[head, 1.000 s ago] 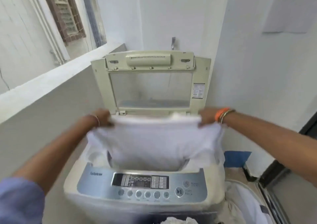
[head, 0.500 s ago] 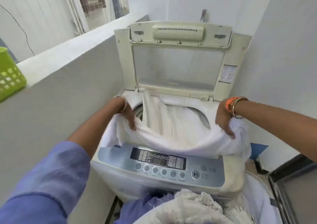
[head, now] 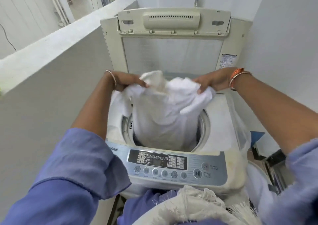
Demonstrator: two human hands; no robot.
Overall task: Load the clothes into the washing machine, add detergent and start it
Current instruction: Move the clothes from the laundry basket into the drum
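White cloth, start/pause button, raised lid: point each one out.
white cloth [head: 165, 114], head view, middle of the bunched fabric.
start/pause button [head: 197, 173], head view, centre of the button.
raised lid [head: 172, 56], head view, clear window panel.

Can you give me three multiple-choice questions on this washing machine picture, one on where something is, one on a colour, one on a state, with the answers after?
1. Where does the white cloth lie?
A. Wholly on the control panel
B. Partly down in the drum opening, its top held above the rim
C. On the ledge at the left

2. What colour are the sleeves of the person?
A. Red
B. Black
C. Blue-violet

3. How does the lid of the washing machine stand?
A. Raised upright behind the opening
B. Shut flat
C. Taken off

Answers:
1 B, the cloth's lower part sinks into the round opening while the left hand and right hand grip its top.
2 C, both forearm sleeves show that shade.
3 A, its clear pane stands upright at the back.
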